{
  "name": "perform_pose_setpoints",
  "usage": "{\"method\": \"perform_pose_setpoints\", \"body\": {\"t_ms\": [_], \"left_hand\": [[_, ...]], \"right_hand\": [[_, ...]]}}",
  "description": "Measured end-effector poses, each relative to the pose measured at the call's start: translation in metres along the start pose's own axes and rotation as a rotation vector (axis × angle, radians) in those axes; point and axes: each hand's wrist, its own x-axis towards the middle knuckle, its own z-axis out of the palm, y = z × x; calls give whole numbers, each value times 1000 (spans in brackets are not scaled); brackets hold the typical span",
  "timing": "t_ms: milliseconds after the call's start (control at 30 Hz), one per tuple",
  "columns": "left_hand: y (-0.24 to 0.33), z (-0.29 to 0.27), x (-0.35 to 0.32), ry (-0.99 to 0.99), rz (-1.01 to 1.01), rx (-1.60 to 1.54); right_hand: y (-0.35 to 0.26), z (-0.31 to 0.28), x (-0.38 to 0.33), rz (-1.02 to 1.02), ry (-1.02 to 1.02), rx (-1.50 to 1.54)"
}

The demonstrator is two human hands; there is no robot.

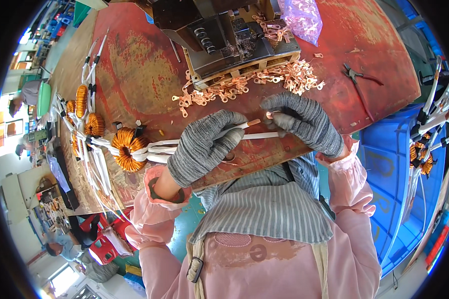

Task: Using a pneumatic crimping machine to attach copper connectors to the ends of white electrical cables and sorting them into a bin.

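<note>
My left hand (199,147), in a grey knit glove, is closed around a white-sleeved wire (240,125). Its bare copper end points right, toward my other hand. White leads run left from this hand to a coil wound in orange copper wire (120,141) on the table. My right hand (309,122), gloved alike, pinches a small copper terminal lug (270,115), mostly covered by the fingers. A short gap lies between lug and wire end. Another white lead (262,135) passes below both hands.
A dark press machine (199,42) stands at the table's far side, with loose copper lugs (299,74) along its base. Behind it lies a clear bag of lugs (304,20). Pliers (356,79) rest right. More coils (94,123) lie left; a blue bin (384,189) stands right.
</note>
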Motion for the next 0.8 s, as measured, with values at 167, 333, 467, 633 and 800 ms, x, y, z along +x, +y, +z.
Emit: {"method": "perform_pose_setpoints", "body": {"t_ms": [167, 333, 467, 633, 800], "left_hand": [[-6, 1, -2, 21, 112, 47], [-5, 2, -4, 25, 126, 50], [-6, 3, -5, 27, 125, 41], [-5, -2, -5, -24, 166, 169], [-7, -9, -12, 17, 184, 205]], "right_hand": [[-1, 1, 3, 72, -29, 141], [-2, 2, 8, -16, -110, 64], [0, 4, 11, -77, -130, -76], [-8, 0, 8, 72, -210, 207], [-15, 3, 13, 96, -242, 153]]}}
